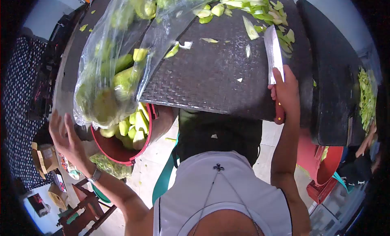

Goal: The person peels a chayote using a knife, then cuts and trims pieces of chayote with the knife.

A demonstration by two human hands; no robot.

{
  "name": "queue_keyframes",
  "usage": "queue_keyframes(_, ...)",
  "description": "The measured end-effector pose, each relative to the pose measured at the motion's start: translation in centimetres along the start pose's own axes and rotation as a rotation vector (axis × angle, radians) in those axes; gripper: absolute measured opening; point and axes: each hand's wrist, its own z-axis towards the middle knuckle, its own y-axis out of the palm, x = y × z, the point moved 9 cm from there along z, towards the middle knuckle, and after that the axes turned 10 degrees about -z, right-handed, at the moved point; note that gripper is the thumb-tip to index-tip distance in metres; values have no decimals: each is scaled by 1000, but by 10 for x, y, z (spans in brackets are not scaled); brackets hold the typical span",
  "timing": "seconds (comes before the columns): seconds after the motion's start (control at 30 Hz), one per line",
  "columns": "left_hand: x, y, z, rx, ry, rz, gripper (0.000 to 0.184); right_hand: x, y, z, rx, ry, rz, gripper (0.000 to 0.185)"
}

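Observation:
My right hand (287, 90) is wrapped round the brown handle of a kitchen knife (273, 49). Its broad blade points away from me over the right part of the dark woven tabletop (203, 77). My left hand (69, 140) is raised with the fingers apart and holds nothing. Beside it, a clear plastic bag (91, 79) of pale green vegetables hangs over the table's near left edge. Below the bag stands a red bucket (132, 159) with pale green pieces (140, 122) inside. Cut green peelings (268, 12) lie heaped near the blade tip.
Loose scraps (172, 50) are scattered over the tabletop. A dark chair-like panel (331, 73) stands to the right, with a red tub (329, 167) below it. At the far right, another person's hand (369, 136) is near shredded greens (365, 100). A cardboard box (45, 159) is at left.

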Motion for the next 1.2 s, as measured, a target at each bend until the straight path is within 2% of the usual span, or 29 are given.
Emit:
queue_keyframes(0.03, 32, 22, 8, -54, 124, -150, 34, 0, 0, 1, 7, 0, 14, 25)
queue_keyframes(0.07, 70, 52, 7, -126, 188, -122, 32, 2, 2, 1, -4, -4, 36, 25)
queue_keyframes(0.1, 79, 83, 12, -315, 305, -42, 34, 4, 2, 1, -13, -5, 58, 25)
queue_keyframes(0.13, 95, 115, 10, -461, 328, -71, 35, 7, 2, 2, -21, -7, 81, 26)
queue_keyframes(0.17, 111, 147, 7, -610, 467, 60, 32, 9, 1, 2, -27, -12, 91, 27)
queue_keyframes(0.27, 81, 194, 16, -734, 556, 161, 32, 10, 4, 6, -48, -30, 134, 28)
queue_keyframes(0.37, 87, 203, 24, -932, 392, 113, 41, 13, 3, 7, -51, -29, 167, 28)
queue_keyframes(0.47, 84, 213, 5, -992, 542, 405, 49, 13, 5, 9, -56, -42, 167, 28)
queue_keyframes(0.57, 86, 223, -10, -952, 542, 696, 52, 9, 5, 7, -52, -21, 195, 28)
queue_keyframes(0.67, 72, 232, -7, -1083, 419, 698, 53, 16, 6, 7, -52, -14, 242, 27)
queue_keyframes(0.73, 60, 230, 1, -1109, 498, 424, 53, 16, 7, 9, -56, -32, 231, 25)
queue_keyframes(0.8, 54, 228, 4, -1119, 522, 294, 55, 16, 7, 9, -52, -16, 221, 25)
queue_keyframes(0.87, 55, 226, 5, -1114, 496, 305, 59, 15, 6, 11, -50, -28, 214, 26)
queue_keyframes(0.97, 63, 232, -2, -1140, 528, 570, 68, 19, 3, 9, -39, -52, 226, 29)
queue_keyframes(1.07, 69, 241, -6, -1189, 520, 593, 74, 12, 3, 4, -29, -49, 222, 29)
queue_keyframes(1.17, 87, 237, -13, -1031, 690, 573, 74, 8, 1, 3, -10, -52, 187, 28)
queue_keyframes(1.2, 85, 238, -13, -1008, 665, 563, 73, 9, 1, 4, -7, -63, 181, 28)
